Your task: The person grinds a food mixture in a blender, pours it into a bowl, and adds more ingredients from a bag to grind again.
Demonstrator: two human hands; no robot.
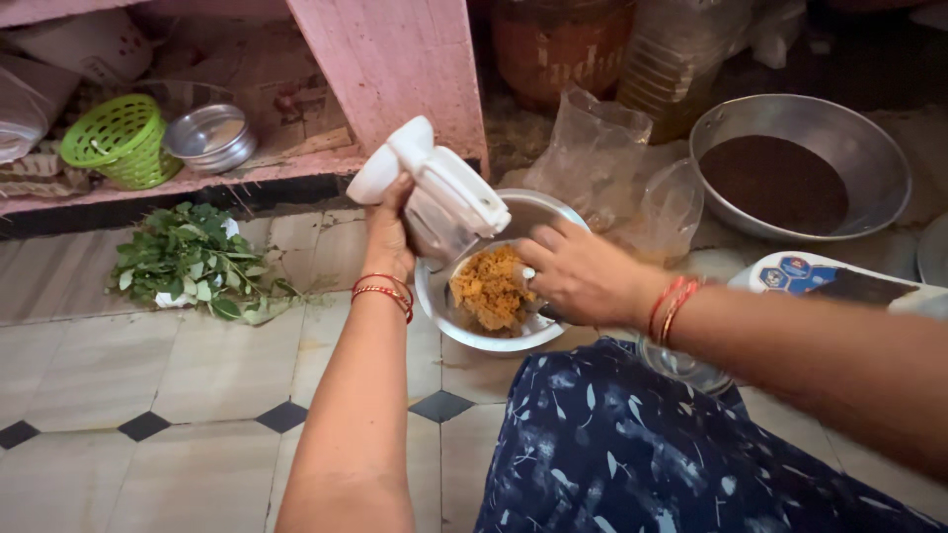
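Down on the tiled floor [197, 385], seen from the head camera, the left hand [390, 237] is closed around the base of a white grinder jar [439, 192], holding it tipped mouth-down over a steel bowl [464, 331]. The bowl sits on the floor just beyond the person's blue patterned knee [632, 444] and holds a heap of coarse orange-brown paste [491, 286]. The right hand [588, 276] reaches in from the right, its fingers curled at the jar's mouth and touching the paste; whether it grips anything there I cannot tell. Red bangles circle both wrists. To the left, a bunch of green leaves [193, 262] lies on the floor, well apart from the bowl. Farther left, on a pink shelf [247, 173], stand a green basket [118, 138] and a small steel lid [209, 136]. To the far right, a wide steel pan [869, 148] holds dark powder, with crumpled clear bags [612, 148] between it and the bowl.
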